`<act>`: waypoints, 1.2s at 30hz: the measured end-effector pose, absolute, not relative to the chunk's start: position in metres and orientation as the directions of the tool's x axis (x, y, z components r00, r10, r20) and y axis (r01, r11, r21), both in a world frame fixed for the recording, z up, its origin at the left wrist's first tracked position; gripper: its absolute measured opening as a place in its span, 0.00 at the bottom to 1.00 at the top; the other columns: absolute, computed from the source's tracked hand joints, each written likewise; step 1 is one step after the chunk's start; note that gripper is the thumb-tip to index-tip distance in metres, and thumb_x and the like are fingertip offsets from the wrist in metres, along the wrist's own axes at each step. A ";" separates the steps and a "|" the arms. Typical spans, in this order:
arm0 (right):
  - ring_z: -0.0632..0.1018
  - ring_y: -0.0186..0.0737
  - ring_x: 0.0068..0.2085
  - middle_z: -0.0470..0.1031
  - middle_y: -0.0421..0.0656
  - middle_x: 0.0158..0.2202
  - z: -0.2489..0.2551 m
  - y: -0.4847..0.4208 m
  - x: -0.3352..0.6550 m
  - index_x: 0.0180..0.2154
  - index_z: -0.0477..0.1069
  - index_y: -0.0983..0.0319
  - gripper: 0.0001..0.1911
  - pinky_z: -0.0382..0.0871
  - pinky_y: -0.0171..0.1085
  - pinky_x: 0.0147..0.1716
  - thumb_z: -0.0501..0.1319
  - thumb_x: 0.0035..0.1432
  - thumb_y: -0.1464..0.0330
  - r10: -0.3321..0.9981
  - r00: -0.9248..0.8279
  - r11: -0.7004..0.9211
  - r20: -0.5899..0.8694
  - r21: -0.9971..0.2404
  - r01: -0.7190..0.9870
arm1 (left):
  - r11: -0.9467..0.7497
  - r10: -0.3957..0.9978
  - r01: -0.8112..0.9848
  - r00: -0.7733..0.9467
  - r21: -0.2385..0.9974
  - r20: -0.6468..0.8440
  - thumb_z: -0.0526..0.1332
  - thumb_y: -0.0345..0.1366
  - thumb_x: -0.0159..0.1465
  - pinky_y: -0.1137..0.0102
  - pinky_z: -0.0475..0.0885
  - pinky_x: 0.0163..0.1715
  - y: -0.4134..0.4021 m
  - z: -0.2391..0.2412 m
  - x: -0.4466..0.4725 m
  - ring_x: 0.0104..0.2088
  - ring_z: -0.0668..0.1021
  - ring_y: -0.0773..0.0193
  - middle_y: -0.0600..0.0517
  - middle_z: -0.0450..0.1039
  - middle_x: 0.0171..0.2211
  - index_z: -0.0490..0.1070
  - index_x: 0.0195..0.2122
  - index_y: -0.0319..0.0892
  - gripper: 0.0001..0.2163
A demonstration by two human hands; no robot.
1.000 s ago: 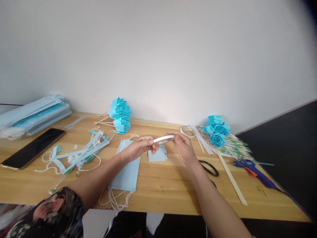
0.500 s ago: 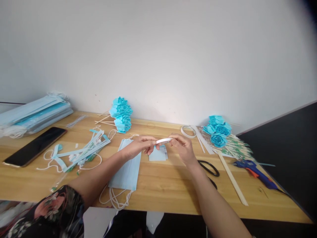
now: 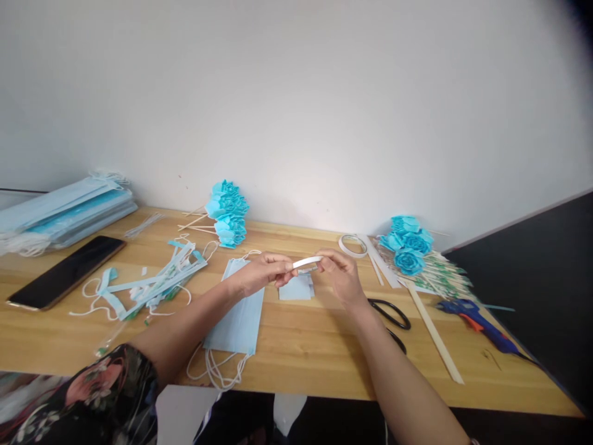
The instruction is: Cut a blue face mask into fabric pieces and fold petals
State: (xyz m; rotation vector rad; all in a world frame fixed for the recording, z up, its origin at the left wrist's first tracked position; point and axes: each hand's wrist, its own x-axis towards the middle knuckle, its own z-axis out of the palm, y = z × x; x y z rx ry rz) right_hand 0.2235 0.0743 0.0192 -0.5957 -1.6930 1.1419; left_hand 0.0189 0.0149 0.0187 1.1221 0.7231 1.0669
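My left hand (image 3: pixel 259 273) and my right hand (image 3: pixel 340 275) meet above the wooden table (image 3: pixel 296 346), and both pinch a short white strip (image 3: pixel 306 262) by its ends. Just below the strip lie small blue cut pieces (image 3: pixel 296 288). A blue face mask (image 3: pixel 238 315) rests flat under my left forearm, its white ear loops hanging near the front edge.
Black scissors (image 3: pixel 391 318) lie right of my right wrist. A tape roll (image 3: pixel 351 245), blue paper roses on sticks (image 3: pixel 410 247), a wooden stick (image 3: pixel 435 337) and a blue glue gun (image 3: pixel 477 321) sit at right. At left: mask scraps (image 3: pixel 148 285), phone (image 3: pixel 65 272), mask stack (image 3: pixel 65 213), more roses (image 3: pixel 227 213).
The hands have drawn a little closer together, so less of the white strip shows between the fingers. They stay in the same place over the cut pieces.
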 end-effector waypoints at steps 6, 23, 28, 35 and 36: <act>0.70 0.34 0.27 0.70 0.37 0.23 0.018 0.075 0.223 0.33 0.78 0.60 0.09 0.65 0.34 0.30 0.62 0.57 0.62 0.790 -0.406 0.444 0.459 -0.885 -0.138 | 0.060 0.936 -0.313 0.348 0.948 0.056 0.66 0.46 0.57 0.74 0.56 0.21 0.013 0.018 0.021 0.20 0.67 0.72 0.52 0.68 0.21 0.75 0.30 0.34 0.16; 0.78 0.45 0.44 0.79 0.46 0.44 0.070 0.055 0.273 0.47 0.75 0.59 0.15 0.70 0.44 0.46 0.55 0.63 0.62 0.741 -0.457 0.672 0.493 -0.534 0.513 | -0.013 0.939 -0.449 0.301 0.893 0.165 0.65 0.52 0.57 0.70 0.67 0.28 0.018 0.012 0.020 0.25 0.73 0.66 0.47 0.72 0.28 0.74 0.31 0.34 0.21; 0.78 0.50 0.45 0.79 0.49 0.45 0.053 0.036 0.339 0.46 0.76 0.59 0.16 0.70 0.45 0.45 0.54 0.62 0.63 0.805 -0.499 0.578 0.320 -0.236 0.781 | -0.017 0.945 -0.456 0.283 0.890 0.163 0.64 0.51 0.58 0.70 0.67 0.28 0.018 0.014 0.019 0.25 0.73 0.67 0.48 0.72 0.29 0.73 0.31 0.35 0.19; 0.77 0.50 0.48 0.76 0.50 0.50 0.014 0.015 0.369 0.53 0.70 0.60 0.19 0.71 0.44 0.44 0.54 0.60 0.69 0.847 -0.512 0.529 0.144 -0.128 0.839 | 0.010 0.956 -0.462 0.265 0.887 0.127 0.65 0.52 0.56 0.70 0.68 0.28 0.017 0.015 0.022 0.24 0.74 0.66 0.48 0.72 0.29 0.73 0.31 0.35 0.21; 0.77 0.51 0.48 0.76 0.51 0.49 0.013 0.015 0.368 0.53 0.70 0.60 0.19 0.71 0.45 0.44 0.54 0.60 0.69 0.854 -0.496 0.515 0.156 -0.129 0.847 | 0.008 0.956 -0.461 0.264 0.887 0.129 0.65 0.52 0.56 0.70 0.68 0.28 0.017 0.015 0.022 0.24 0.74 0.66 0.48 0.72 0.28 0.73 0.31 0.35 0.21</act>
